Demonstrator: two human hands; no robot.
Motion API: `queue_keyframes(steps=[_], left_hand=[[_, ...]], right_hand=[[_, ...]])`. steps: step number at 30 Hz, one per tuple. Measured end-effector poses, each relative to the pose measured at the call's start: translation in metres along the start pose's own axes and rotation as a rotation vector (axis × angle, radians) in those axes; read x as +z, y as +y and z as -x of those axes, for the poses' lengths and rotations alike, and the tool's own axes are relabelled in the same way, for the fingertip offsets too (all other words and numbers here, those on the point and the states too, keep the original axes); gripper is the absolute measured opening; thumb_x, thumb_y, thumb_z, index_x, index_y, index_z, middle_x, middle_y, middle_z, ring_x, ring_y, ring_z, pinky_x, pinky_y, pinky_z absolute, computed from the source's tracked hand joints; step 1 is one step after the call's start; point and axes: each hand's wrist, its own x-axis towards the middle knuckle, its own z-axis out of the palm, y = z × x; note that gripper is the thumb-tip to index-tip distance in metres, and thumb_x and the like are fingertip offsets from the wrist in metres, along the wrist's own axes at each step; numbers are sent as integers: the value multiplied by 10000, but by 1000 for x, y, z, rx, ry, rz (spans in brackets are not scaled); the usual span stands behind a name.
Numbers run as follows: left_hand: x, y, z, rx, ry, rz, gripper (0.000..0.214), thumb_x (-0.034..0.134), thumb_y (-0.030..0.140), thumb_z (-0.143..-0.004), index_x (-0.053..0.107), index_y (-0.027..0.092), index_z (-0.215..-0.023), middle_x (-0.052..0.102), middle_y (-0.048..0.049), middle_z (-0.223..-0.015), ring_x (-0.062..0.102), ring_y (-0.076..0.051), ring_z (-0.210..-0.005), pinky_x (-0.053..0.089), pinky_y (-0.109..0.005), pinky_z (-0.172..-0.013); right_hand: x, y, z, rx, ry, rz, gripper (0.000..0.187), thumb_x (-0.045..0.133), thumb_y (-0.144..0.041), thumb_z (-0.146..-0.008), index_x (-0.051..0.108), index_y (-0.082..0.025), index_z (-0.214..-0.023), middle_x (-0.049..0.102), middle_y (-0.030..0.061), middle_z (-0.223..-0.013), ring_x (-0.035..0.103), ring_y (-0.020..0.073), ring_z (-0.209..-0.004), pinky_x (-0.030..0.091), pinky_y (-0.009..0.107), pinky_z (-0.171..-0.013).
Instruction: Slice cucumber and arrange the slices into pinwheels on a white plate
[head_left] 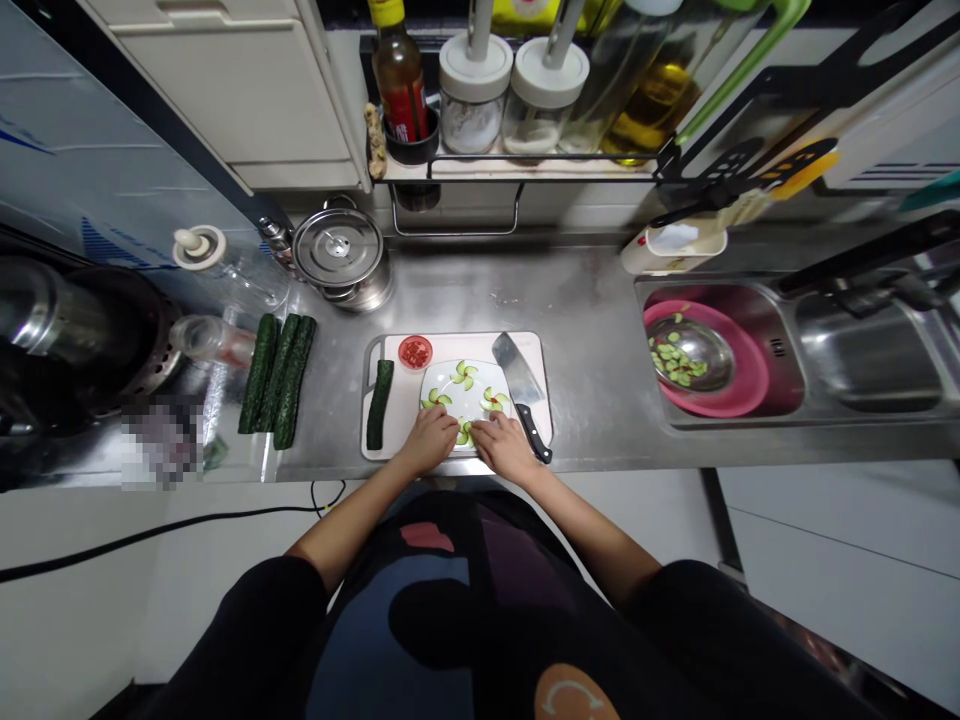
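Observation:
A white plate (465, 376) lies on a pale cutting board (394, 346). Cucumber slices on it form several pinwheels, with red bits at some centres. At the plate's near edge, my left hand (433, 442) and my right hand (506, 446) bend their fingers in from either side of the nearest cucumber slices (465, 433). Both sets of fingertips are pinched together at those slices and partly hide them. A small red dish (415, 352) of chopped red pieces sits behind my left hand. A cucumber piece (380, 405) rests at the board's left, a cleaver (521, 372) at its right.
Whole cucumbers (276, 380) lie left of the board, near a lidded steel pot (341, 255). A pink basin (742, 375) in the sink holds a metal bowl (712, 355) with cucumber scraps. Jars (474, 95) and bottles line the rack (517, 180) above the steel counter (592, 330).

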Motion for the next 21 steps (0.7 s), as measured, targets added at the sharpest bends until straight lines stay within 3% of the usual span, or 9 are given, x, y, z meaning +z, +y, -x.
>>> queue_keyframes(steps=[15, 21], left_hand=[[2, -10, -6, 104, -12, -85, 178, 475, 198, -892, 649, 180, -927, 672, -43, -921, 479, -210, -962, 351, -351, -762], [1, -10, -5, 122, -15, -101, 178, 467, 203, -905, 641, 170, -905, 672, -38, -917, 468, -206, -956, 333, -346, -761]], right_hand=[[0, -7, 7, 48, 28, 25, 346, 431, -232, -915, 592, -203, -1220, 596, 115, -1207, 401, 279, -1114, 356, 376, -806], [6, -7, 19, -32, 44, -8, 295, 441, -219, -917, 626, -192, -1146, 630, 98, -1139, 410, 263, -1098, 343, 351, -796]])
